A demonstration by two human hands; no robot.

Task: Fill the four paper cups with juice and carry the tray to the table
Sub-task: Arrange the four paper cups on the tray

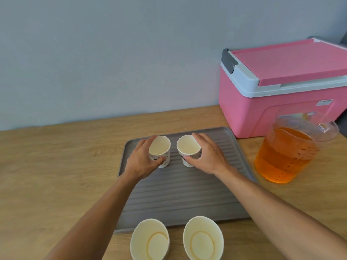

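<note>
A grey ribbed tray [184, 196] lies on the wooden counter. Two empty paper cups stand upright at its far end. My left hand [140, 158] grips the left cup [160, 147], fingers and thumb curled round its side. My right hand [208, 156] grips the right cup [187, 147] the same way. Two more empty paper cups [150, 239] [203, 239] stand on the counter just in front of the tray's near edge. A clear pitcher [289, 152] about half full of orange juice stands to the right of the tray.
A pink cooler box [277, 85] with a white rim and shut lid sits at the back right, behind the pitcher. A plain wall runs behind the counter. Bare wooden counter [56, 166] stretches to the left of the tray.
</note>
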